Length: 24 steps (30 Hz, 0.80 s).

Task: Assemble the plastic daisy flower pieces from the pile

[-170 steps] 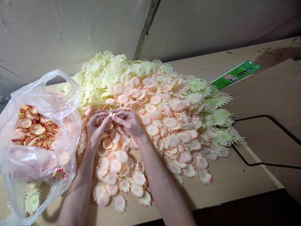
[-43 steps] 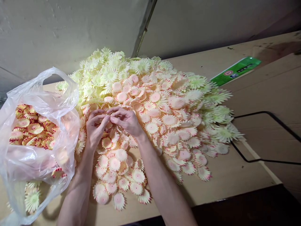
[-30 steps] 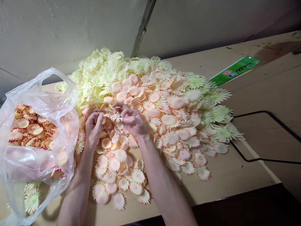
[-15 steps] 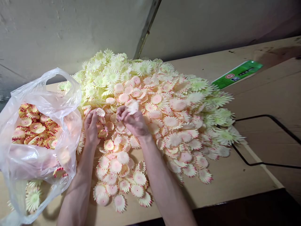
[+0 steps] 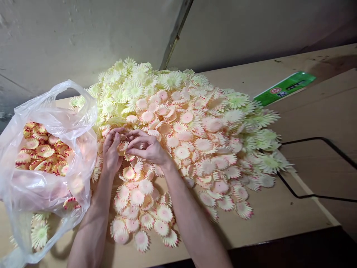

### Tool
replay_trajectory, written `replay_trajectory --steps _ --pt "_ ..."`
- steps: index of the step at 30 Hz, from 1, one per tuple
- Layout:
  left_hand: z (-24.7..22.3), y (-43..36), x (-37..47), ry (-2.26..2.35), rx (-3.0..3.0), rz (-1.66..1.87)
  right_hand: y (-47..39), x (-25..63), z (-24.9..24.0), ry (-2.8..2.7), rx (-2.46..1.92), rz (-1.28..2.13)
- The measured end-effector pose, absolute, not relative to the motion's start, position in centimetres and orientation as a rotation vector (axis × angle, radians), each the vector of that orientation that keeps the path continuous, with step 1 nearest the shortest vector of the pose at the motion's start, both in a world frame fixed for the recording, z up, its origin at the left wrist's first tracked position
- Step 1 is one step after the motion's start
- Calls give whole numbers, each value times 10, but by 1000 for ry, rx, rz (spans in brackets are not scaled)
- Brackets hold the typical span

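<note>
A petal piece of an artificial flower [image 5: 122, 144], cream with pink-red tips, sits between my two hands. My left hand [image 5: 112, 152] is closed around it, thumb on the near side. My right hand [image 5: 148, 147] meets it from the right, fingers stretched out and apart, their tips beside the flower piece. Whether they touch it is hard to see. Under and around both hands spreads a heap of similar pink-centred flower pieces [image 5: 182, 152].
A clear plastic bag [image 5: 39, 190] containing red-edged flower pieces [image 5: 46, 150] stands at left. Pale green flower pieces [image 5: 134, 89] lie at the back, against the wall [image 5: 83, 37]. On the table [image 5: 267, 208] at right are a green packet [image 5: 284, 89] and a black wire frame [image 5: 320, 138].
My right hand has moved slightly left and down to my left hand, its fingers opening out. The pale flower piece seen at it before no longer shows there.
</note>
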<state>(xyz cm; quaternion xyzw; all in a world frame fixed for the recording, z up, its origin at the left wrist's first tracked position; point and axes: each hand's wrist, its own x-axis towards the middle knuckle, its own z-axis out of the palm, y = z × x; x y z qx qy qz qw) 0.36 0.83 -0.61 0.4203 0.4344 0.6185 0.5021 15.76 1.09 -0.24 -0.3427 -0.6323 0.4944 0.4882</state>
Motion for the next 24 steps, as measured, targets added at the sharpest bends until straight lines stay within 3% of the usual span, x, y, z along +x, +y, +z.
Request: replay_trajectory --steps 14,24 --pt "3 1 3 843 1116 1443 13 158 -7 -1458 -914 1225" --pt "-6 4 0 767 1185 1473 18 160 -4 -1037 -807 1153"
